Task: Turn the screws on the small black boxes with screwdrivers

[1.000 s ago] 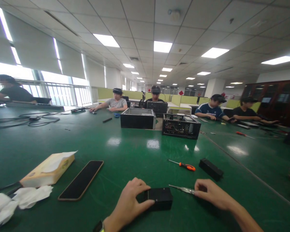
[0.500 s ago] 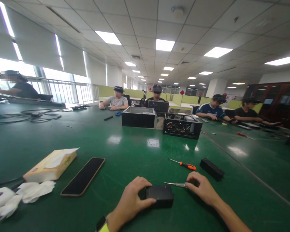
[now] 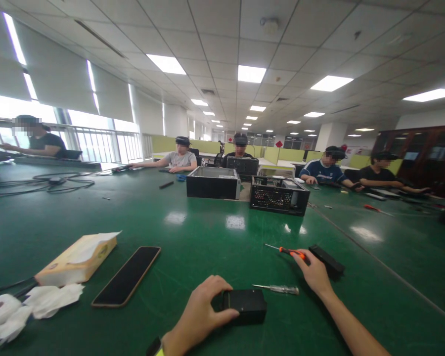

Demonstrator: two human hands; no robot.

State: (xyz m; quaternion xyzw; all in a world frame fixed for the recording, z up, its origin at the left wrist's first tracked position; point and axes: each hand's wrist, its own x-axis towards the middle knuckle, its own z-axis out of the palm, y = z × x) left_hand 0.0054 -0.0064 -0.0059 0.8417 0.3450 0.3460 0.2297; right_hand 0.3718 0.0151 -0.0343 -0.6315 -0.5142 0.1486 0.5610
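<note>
My left hand (image 3: 206, 307) grips the left end of a small black rectangular box (image 3: 247, 306), thumb in front and fingers behind, on the green tabletop. Further out on the right, my right hand (image 3: 313, 272) has its fingers closed on the handle of an orange-and-black screwdriver (image 3: 285, 250), whose shaft points left. Between the box and my right hand lies a second screwdriver (image 3: 280, 289) with a clear handle, untouched. Just beyond my right fingers rests another black box (image 3: 326, 261), partly hidden by the hand.
To the left lie a phone (image 3: 128, 277), a tissue pack (image 3: 77, 259) and crumpled tissues (image 3: 54, 300). Two computer cases (image 3: 212, 184) (image 3: 279, 197) stand further back. Several people sit around the table. Cables (image 3: 59, 180) spread at far left, and a red screwdriver (image 3: 373, 207) lies at right.
My right hand has let go of the clear-handled screwdriver, moved outward and closed on the orange-and-black screwdriver. My left hand stays on the black box.
</note>
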